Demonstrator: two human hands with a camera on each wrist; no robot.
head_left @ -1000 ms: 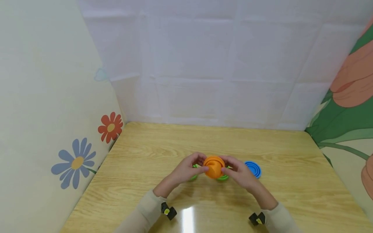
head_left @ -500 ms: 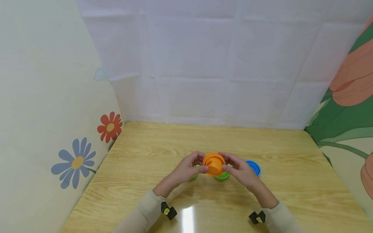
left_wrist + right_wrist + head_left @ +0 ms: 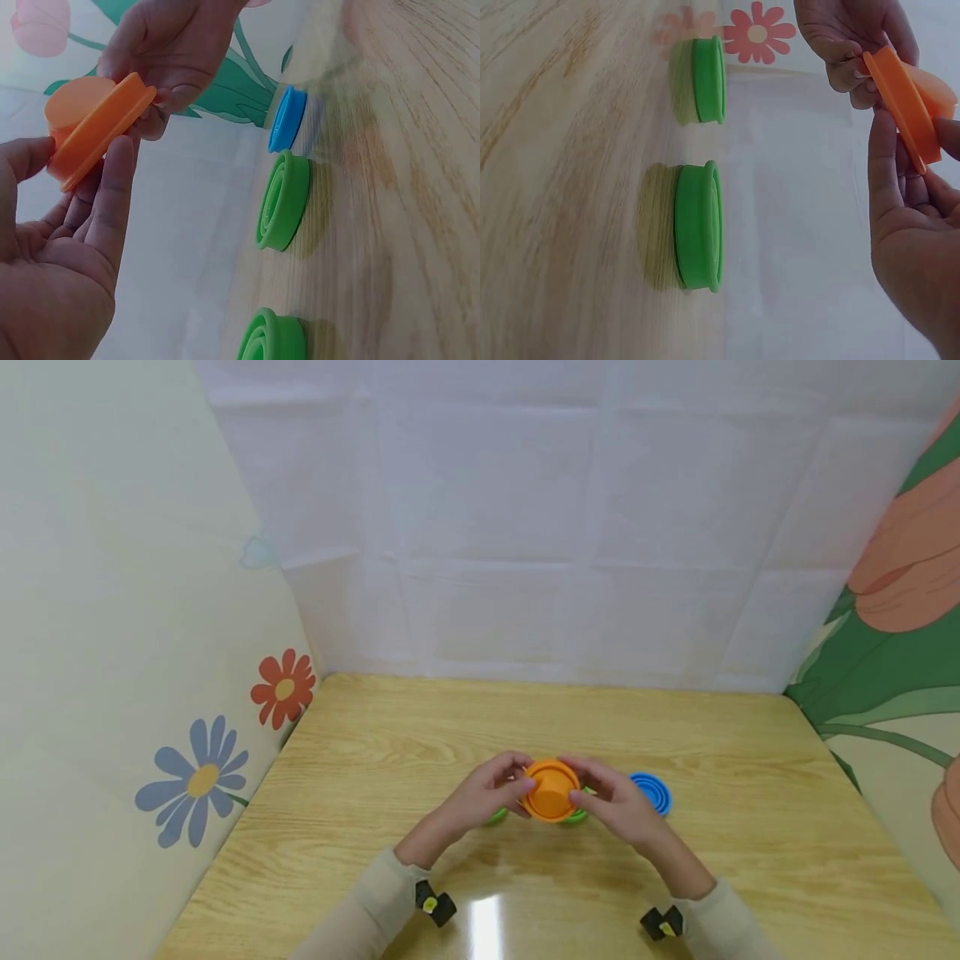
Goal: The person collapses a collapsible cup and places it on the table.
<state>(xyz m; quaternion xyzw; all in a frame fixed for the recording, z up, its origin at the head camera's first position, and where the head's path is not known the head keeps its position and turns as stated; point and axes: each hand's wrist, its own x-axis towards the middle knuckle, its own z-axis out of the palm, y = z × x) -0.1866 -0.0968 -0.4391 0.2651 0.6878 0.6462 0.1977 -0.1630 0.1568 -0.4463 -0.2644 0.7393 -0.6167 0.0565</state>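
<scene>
An orange collapsible cup (image 3: 552, 793) is held up over the table between both hands, its narrow base facing the head camera and its folded rings forming a wide rim. My left hand (image 3: 476, 795) pinches its left side, thumb on the near face and fingers behind. On the opposite side my right hand (image 3: 624, 806) grips the rim the same way. In the left wrist view, the cup's base (image 3: 79, 103) sticks out from the tilted rim. Behind the hands, two green collapsed cups (image 3: 285, 201) (image 3: 709, 79) lie on the table, partly covered in the head view.
A blue collapsed cup (image 3: 651, 794) lies on the wooden table (image 3: 420, 718), just right of my right hand. White cloth (image 3: 480, 527) hangs along the table's back edge. Flower-painted walls (image 3: 187, 627) stand at both sides.
The orange cup has turned in my hands, so its rim now looks rounder and its base faces the head camera more. My left thumb has shifted up its side. The table cups stay put.
</scene>
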